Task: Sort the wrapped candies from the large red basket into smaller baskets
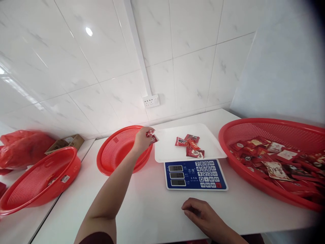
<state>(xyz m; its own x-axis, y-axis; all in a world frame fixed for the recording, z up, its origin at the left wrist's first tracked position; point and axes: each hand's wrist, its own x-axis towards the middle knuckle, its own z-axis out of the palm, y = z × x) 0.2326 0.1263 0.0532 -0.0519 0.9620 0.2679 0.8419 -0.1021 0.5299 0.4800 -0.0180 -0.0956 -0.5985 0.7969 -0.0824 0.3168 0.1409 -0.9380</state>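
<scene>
My left hand [142, 138] is closed on small red snack packets [153, 136], held between the left basket and the left edge of the scale's white pan [166, 145]. How many packets it grips cannot be made out. Several more snack packets [195, 153], red and dark red, lie in a loose pile on the pan. The scale's blue keypad panel [189, 174] faces me, its digits too faint to read surely. Just in front of it, my right hand [200, 215] rests on the table, loosely curled, thumb a little apart from the fingers, with nothing visible in it.
A large red basket [256, 123] on the right holds many packets. Behind my left arm stands a red basket [108, 161]. Farther left are another red basket [38, 184], a red plastic bag [24, 147] and a cardboard box [64, 143]. The tiled wall bears a socket [151, 101].
</scene>
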